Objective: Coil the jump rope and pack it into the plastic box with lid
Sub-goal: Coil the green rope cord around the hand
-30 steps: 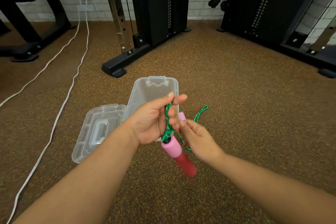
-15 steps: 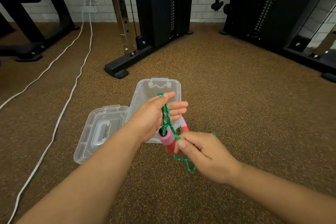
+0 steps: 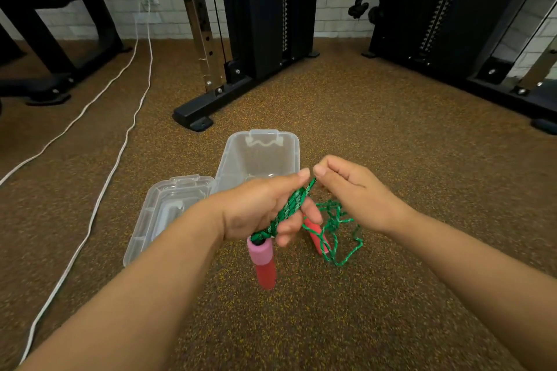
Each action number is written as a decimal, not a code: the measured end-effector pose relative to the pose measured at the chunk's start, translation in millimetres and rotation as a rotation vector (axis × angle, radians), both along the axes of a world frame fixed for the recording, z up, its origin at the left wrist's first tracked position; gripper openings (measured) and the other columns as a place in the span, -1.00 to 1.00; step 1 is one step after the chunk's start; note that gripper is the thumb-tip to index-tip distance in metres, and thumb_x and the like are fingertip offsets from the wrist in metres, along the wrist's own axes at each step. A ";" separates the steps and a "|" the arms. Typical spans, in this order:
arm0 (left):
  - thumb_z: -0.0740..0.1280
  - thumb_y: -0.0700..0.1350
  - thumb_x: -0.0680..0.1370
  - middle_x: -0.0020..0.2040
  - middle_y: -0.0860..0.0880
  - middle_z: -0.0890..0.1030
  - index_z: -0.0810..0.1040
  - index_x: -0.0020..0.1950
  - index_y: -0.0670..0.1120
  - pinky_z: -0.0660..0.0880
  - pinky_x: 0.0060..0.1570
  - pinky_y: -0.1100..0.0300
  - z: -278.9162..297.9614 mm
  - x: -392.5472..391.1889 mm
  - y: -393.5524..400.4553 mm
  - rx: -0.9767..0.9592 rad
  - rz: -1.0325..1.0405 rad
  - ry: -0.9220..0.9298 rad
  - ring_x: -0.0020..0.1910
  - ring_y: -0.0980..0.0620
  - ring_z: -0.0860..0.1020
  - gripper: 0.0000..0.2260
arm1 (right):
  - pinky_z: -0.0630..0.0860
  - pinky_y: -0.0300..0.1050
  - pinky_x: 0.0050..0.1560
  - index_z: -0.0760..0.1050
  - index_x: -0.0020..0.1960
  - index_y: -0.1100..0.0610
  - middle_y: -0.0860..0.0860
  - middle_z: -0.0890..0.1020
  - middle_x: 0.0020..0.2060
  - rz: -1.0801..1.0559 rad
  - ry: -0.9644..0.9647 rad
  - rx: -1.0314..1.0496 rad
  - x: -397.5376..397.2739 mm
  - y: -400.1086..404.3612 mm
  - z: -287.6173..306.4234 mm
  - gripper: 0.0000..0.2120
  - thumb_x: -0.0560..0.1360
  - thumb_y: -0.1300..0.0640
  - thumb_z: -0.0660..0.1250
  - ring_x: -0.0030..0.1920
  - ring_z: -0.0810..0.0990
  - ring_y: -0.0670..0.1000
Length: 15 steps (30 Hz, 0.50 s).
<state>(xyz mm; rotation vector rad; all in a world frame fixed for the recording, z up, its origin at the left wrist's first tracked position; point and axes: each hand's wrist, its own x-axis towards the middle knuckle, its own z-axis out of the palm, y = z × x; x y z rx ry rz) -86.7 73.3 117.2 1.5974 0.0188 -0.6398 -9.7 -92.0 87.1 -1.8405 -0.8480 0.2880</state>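
Coiling: left hand point(image 3: 259, 211) clamped on jump rope point(image 3: 294, 205) bundle, frame centre; right hand point(image 3: 355, 193) pinching strand.
Risk: slack loops low-right may tangle, coil loosens.
Box point(image 3: 259, 156): open, w/ lid point(image 3: 168, 214) beside.

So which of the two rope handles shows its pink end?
The nearer handle, hanging below the left hand: its pink collar faces the camera. The farther handle shows only red, partly hidden behind the fingers.
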 end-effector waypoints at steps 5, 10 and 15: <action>0.18 0.07 0.48 -0.61 0.12 0.21 0.37 -0.35 -0.03 0.17 -0.52 0.28 2.1 4.1 15.6 -0.280 0.194 -0.011 -0.64 0.16 0.19 -0.74 | 0.26 -0.26 -0.37 0.44 -0.28 -0.04 -0.16 0.37 -0.48 0.051 0.140 0.039 5.7 -1.3 -30.8 -0.70 0.57 -0.08 0.10 -0.42 0.29 -0.16; 0.18 0.04 0.51 -0.63 0.11 0.21 0.36 -0.37 -0.01 0.17 -0.55 0.28 2.8 5.0 41.3 -0.380 0.398 -0.077 -0.66 0.17 0.18 -0.73 | 0.36 -0.32 -0.28 0.49 -0.18 -0.02 -0.26 0.54 -0.37 -0.001 -0.049 -0.102 18.1 -25.6 -43.8 -0.77 0.60 0.01 0.14 -0.35 0.45 -0.23; 0.10 0.02 0.59 -0.65 0.10 0.21 0.34 -0.38 0.00 0.19 -0.58 0.29 8.7 6.4 63.8 -0.469 0.531 -0.125 -0.66 0.17 0.17 -0.66 | 0.44 -0.13 -0.21 0.48 -0.05 -0.16 -0.23 0.58 -0.30 -0.143 -0.336 -0.348 33.5 -56.7 -59.9 -0.86 0.59 -0.05 0.15 -0.27 0.53 -0.24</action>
